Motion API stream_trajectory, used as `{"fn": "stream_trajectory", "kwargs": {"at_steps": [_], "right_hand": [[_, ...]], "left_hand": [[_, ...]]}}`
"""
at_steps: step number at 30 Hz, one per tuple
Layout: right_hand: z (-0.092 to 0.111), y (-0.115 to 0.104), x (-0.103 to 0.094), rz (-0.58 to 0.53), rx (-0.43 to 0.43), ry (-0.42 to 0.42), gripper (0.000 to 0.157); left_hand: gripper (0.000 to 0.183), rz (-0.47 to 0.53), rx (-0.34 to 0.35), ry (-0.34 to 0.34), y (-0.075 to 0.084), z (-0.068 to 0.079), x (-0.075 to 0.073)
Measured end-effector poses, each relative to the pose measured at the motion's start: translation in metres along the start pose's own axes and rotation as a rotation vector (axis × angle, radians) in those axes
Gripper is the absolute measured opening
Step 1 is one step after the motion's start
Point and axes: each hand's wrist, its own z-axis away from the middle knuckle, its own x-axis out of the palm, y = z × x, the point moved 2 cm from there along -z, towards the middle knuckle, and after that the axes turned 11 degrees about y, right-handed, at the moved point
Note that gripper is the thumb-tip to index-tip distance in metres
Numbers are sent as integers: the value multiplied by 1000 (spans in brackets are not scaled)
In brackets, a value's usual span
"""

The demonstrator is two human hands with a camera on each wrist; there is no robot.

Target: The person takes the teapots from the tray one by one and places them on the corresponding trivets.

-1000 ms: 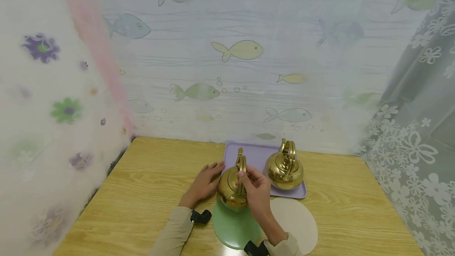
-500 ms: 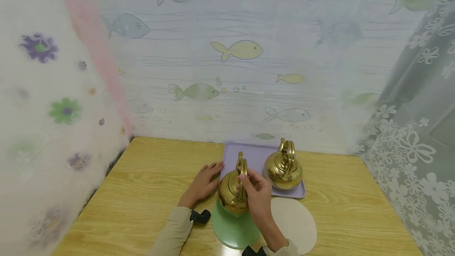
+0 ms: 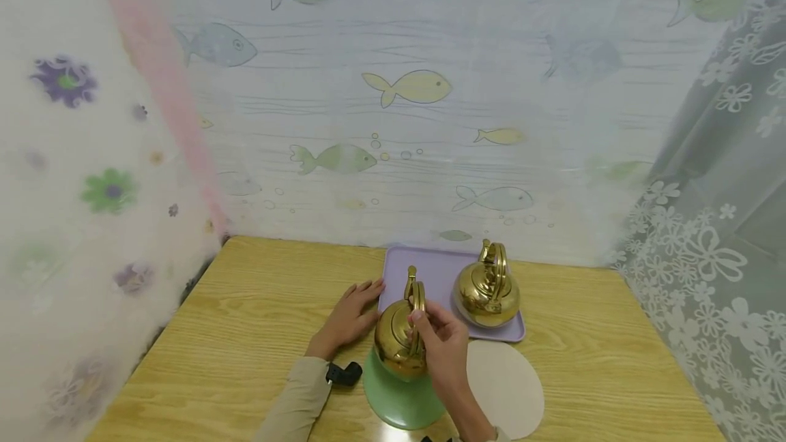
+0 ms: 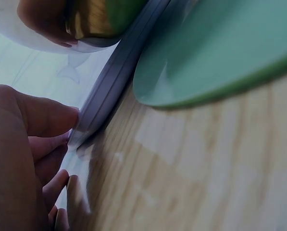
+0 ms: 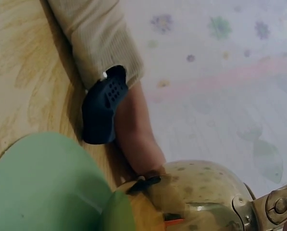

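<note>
My right hand (image 3: 447,346) grips the upright handle of a shiny gold kettle (image 3: 393,341). This kettle is over the far part of a round green mat (image 3: 402,409), near the front left of a lilac tray (image 3: 430,268). In the right wrist view, the kettle's rounded body (image 5: 201,187) shows close up beside the green mat. My left hand (image 3: 348,318) lies at the tray's left side, fingers mostly straight. The left wrist view shows its thumb and fingertips touching the tray's rim (image 4: 102,98). A second gold kettle (image 3: 487,300) stands on the tray's right part.
A round cream mat (image 3: 506,387) lies right of the green one, in front of the tray. All of this is on a wood-grain table (image 3: 264,319). Behind the table hangs a fish-patterned sheet (image 3: 344,101), with a lace curtain (image 3: 706,271) at the right.
My right hand has brought the gold kettle slightly nearer to me, farther over the green mat. My left hand stays at the tray's edge.
</note>
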Motion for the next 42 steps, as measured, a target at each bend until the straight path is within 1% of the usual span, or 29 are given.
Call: {"fn": "stream_trajectory", "kwargs": {"at_steps": [5,13,19,22,28,34,42], "right_hand": [[6,0,-1,-2,-25,-2,33],[18,1,-7,43,26,5,31],[24,-1,-10,52,25,-11,29],[27,-3,-10,38,19,-13,29],[31,-5,-10,-1,-12,-33,30],[33,-3,-10,-7,-36,-52,29],[34,-2,-9,-13,-31,-40,26]], "left_hand": [[57,10,-2,-1,0,0,0],[57,9,-3,-2,1,0,-1],[58,3,-4,-10,0,0,-1],[58,-4,-3,-13,0,0,-1],[57,1,7,6,2,0,-1],[57,-2,0,2,1,1,-1],[59,3,-8,-11,2,-1,-2]]}}
